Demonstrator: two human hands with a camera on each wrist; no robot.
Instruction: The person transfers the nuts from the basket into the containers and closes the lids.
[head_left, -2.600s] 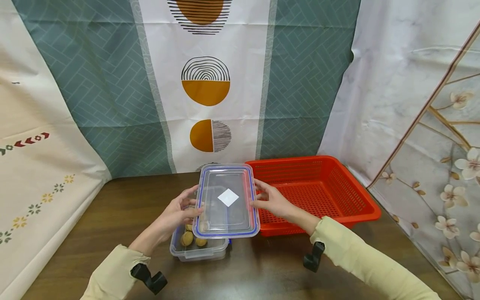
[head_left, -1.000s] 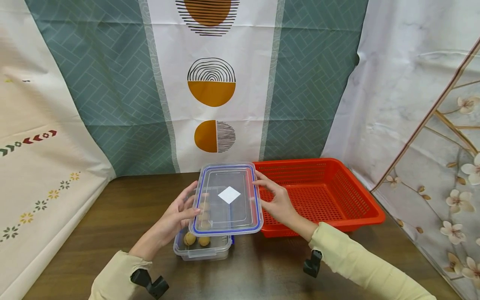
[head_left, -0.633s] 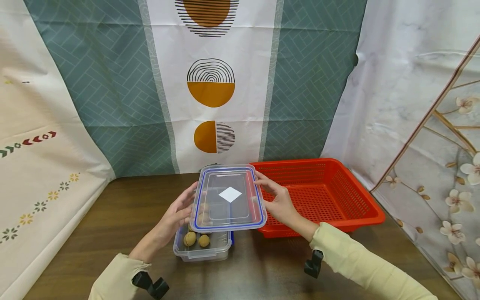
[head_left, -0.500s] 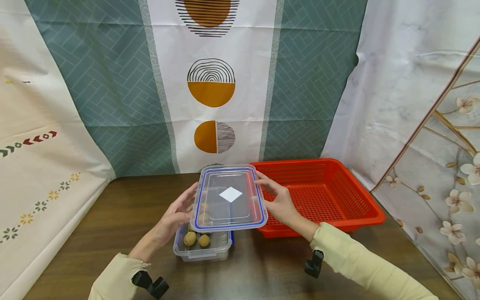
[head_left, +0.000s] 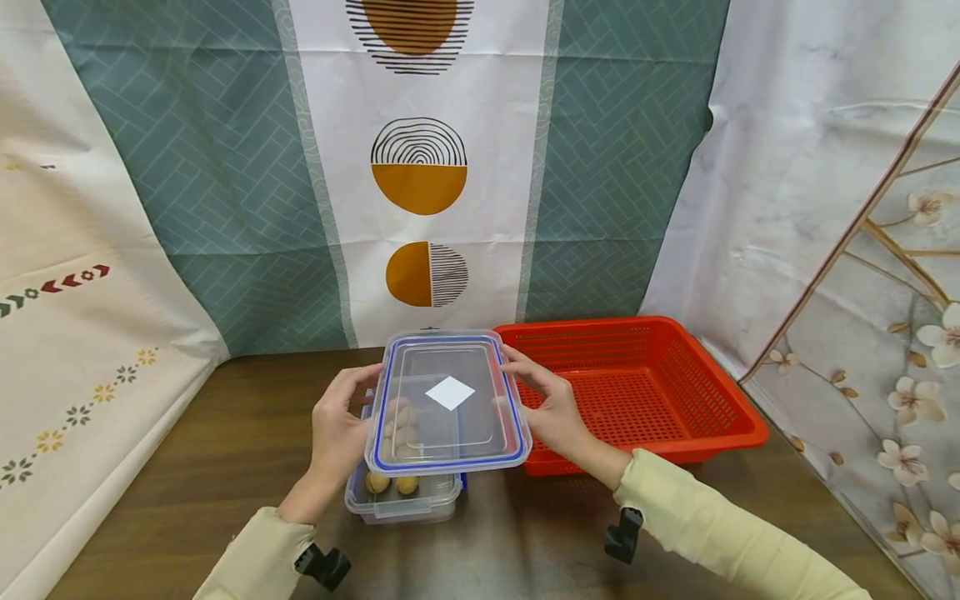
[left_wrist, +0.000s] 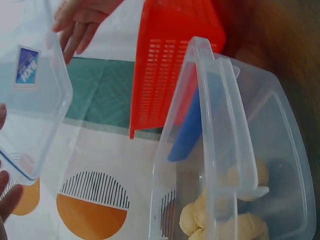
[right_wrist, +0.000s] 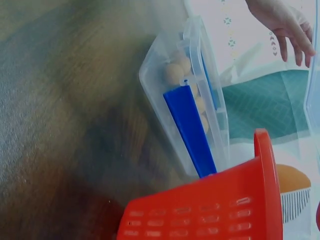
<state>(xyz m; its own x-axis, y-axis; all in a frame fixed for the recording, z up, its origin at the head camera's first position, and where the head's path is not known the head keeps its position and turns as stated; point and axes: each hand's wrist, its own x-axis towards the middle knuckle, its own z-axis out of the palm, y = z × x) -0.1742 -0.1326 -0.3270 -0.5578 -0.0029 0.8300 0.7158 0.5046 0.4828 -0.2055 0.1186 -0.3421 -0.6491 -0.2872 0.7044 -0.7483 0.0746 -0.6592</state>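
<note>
A clear plastic lid [head_left: 453,433] with a blue seal and a white diamond label is held tilted above a clear food container [head_left: 405,508]. My left hand [head_left: 337,429] holds its left edge, some fingers showing through the plastic from underneath. At the right edge my right hand [head_left: 555,408] grips it, the thumb below. The container stands on the table with several walnuts [head_left: 407,484] inside, partly covered by the lid. In the right wrist view, a blue latch [right_wrist: 190,130] hangs at the container's side.
A red perforated plastic basket [head_left: 637,408] stands right of the container, close to the lid's right edge. Patterned cloths [head_left: 615,167] hang behind and at both sides of the brown wooden table [head_left: 225,433].
The lid has shifted slightly left and toward me over the container. My left hand has changed its hold: the thumb earlier on top of the edge has come off, and fingers now reach under.
</note>
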